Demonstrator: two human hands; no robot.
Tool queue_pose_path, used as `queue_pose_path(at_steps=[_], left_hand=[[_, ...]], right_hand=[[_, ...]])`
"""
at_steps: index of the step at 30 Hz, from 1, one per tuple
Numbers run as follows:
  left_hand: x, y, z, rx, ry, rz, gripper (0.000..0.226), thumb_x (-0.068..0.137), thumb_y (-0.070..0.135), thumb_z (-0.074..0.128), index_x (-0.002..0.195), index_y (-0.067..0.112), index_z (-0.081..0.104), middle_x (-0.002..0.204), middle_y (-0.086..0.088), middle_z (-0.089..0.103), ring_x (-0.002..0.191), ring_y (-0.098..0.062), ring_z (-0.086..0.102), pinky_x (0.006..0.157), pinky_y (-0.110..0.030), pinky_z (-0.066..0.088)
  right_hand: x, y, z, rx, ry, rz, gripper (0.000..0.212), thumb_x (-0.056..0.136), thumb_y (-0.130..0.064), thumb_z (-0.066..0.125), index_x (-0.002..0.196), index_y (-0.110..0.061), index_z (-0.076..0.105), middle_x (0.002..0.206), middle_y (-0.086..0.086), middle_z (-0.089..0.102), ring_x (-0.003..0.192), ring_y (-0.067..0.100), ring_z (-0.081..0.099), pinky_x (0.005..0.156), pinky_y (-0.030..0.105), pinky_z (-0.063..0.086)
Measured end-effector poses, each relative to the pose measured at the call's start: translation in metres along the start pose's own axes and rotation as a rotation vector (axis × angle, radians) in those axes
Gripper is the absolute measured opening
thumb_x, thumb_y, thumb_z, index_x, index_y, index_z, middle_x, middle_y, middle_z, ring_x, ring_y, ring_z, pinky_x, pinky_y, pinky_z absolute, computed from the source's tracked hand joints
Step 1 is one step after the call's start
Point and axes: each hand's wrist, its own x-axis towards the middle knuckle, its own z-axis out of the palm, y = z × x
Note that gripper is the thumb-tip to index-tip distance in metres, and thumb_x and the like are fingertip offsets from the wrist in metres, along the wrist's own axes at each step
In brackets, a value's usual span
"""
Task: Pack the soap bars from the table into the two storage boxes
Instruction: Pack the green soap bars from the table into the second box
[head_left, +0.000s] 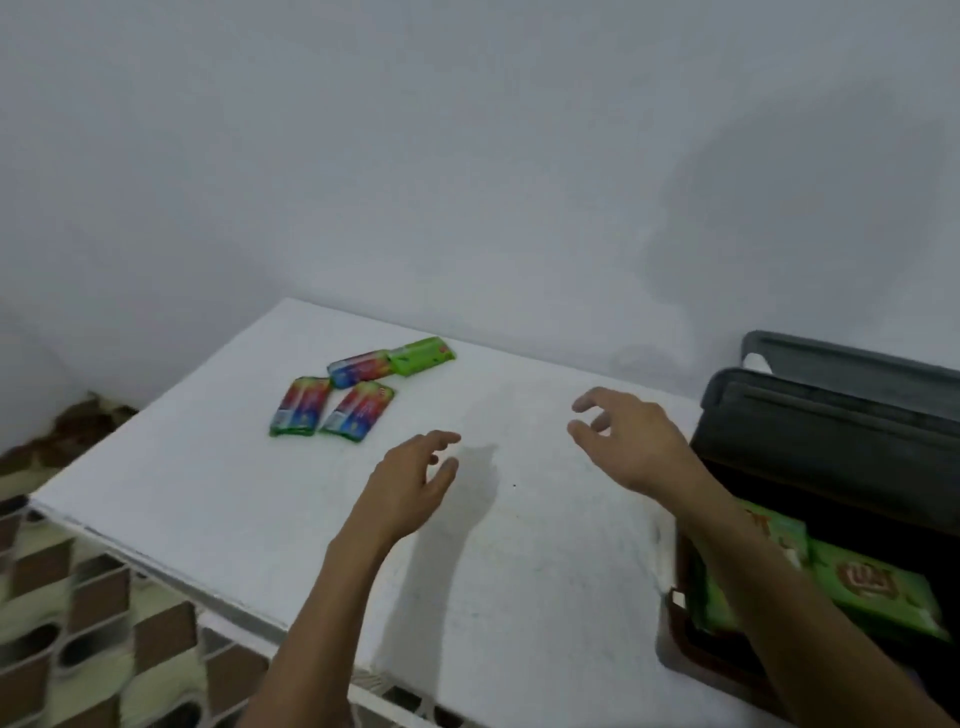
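Several wrapped soap bars lie in a cluster on the white table (208, 467): a green one (422, 355) at the back, and three red-blue ones (359, 368), (300, 406), (357, 411) in front of it. My left hand (410, 480) hovers empty over the table, right of and nearer than the cluster, fingers relaxed. Farther right, my right hand (623, 441) hangs empty with fingers loosely spread. At the right edge an open dark storage box (810, 436) holds green soap packs (878, 587). My right forearm crosses over its front.
A grey lid (852, 364) stands up behind the box against the white wall. A patterned brown-and-cream floor (93, 613) shows below the table's left edge. The table's near edge runs diagonally from left to bottom centre.
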Motion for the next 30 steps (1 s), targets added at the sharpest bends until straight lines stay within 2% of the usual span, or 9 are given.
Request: queue_pose_path(at_steps=[6,8,12,15,17,20,24,26,30], left_hand=[[0.015,-0.086,-0.054,0.113,0.106,-0.203,0.034,0.097,0.031,0.053,0.13,0.025,0.056,0.132,0.0,0.059,0.107,-0.019,0.059,0.089,-0.033,0.048],[0.021,-0.111,-0.066,0.138,0.141,-0.249,0.035,0.096,0.028,0.054,0.131,0.022,0.055,0.134,-0.002,0.056,0.111,-0.021,0.057,0.09,-0.033,0.046],[0.039,-0.157,-0.08,0.212,0.178,-0.337,0.041,0.095,0.031,0.055,0.135,0.021,0.052,0.142,-0.008,0.048,0.123,-0.027,0.049,0.096,-0.041,0.046],[0.053,-0.178,-0.083,0.289,0.109,-0.39,0.048,0.096,0.036,0.052,0.141,0.025,0.044,0.151,-0.01,0.033,0.131,-0.032,0.038,0.102,-0.046,0.041],[0.061,-0.188,-0.084,0.357,0.027,-0.401,0.051,0.098,0.041,0.046,0.147,0.031,0.034,0.156,-0.011,0.023,0.137,-0.034,0.03,0.106,-0.048,0.036],[0.07,-0.199,-0.083,0.407,-0.066,-0.408,0.052,0.099,0.047,0.038,0.149,0.038,0.026,0.158,-0.012,0.015,0.139,-0.037,0.023,0.11,-0.051,0.029],[0.074,-0.205,-0.081,0.453,-0.062,-0.394,0.051,0.098,0.05,0.037,0.148,0.041,0.027,0.157,-0.012,0.018,0.138,-0.035,0.026,0.111,-0.049,0.025],[0.074,-0.206,-0.08,0.466,-0.042,-0.388,0.053,0.097,0.051,0.039,0.148,0.041,0.028,0.156,-0.011,0.02,0.136,-0.035,0.028,0.111,-0.047,0.025],[0.075,-0.208,-0.076,0.471,-0.007,-0.383,0.054,0.096,0.049,0.044,0.147,0.039,0.03,0.154,-0.011,0.026,0.132,-0.034,0.032,0.107,-0.044,0.032]], right_hand=[[0.054,-0.085,0.08,-0.003,-0.106,-0.142,0.03,0.093,-0.041,0.053,0.121,-0.032,0.057,0.112,-0.002,0.063,0.104,0.019,0.059,0.082,0.03,0.043],[0.074,-0.108,0.108,-0.014,-0.131,-0.184,0.032,0.094,-0.039,0.053,0.124,-0.03,0.056,0.118,0.0,0.061,0.109,0.021,0.057,0.083,0.031,0.043],[0.114,-0.144,0.16,-0.073,-0.216,-0.303,0.037,0.096,-0.037,0.05,0.132,-0.027,0.051,0.123,0.008,0.053,0.111,0.026,0.055,0.087,0.035,0.046],[0.141,-0.162,0.191,-0.127,-0.255,-0.375,0.039,0.094,-0.036,0.052,0.132,-0.026,0.05,0.124,0.01,0.048,0.114,0.031,0.05,0.093,0.041,0.047],[0.155,-0.171,0.208,-0.196,-0.305,-0.406,0.046,0.094,-0.036,0.053,0.138,-0.027,0.045,0.137,0.012,0.04,0.122,0.033,0.041,0.098,0.044,0.043],[0.17,-0.175,0.228,-0.332,-0.394,-0.462,0.054,0.096,-0.045,0.046,0.147,-0.037,0.031,0.153,0.013,0.022,0.135,0.037,0.026,0.107,0.049,0.035],[0.181,-0.176,0.237,-0.533,-0.349,-0.546,0.047,0.097,-0.054,0.035,0.143,-0.043,0.035,0.145,0.017,0.033,0.129,0.038,0.029,0.102,0.048,0.036],[0.183,-0.178,0.238,-0.537,-0.352,-0.56,0.046,0.095,-0.058,0.037,0.136,-0.038,0.041,0.139,0.019,0.037,0.125,0.04,0.03,0.099,0.047,0.037],[0.177,-0.176,0.242,-0.571,-0.403,-0.57,0.061,0.082,-0.068,0.052,0.127,-0.03,0.04,0.133,0.018,0.035,0.123,0.042,0.028,0.096,0.047,0.039]])
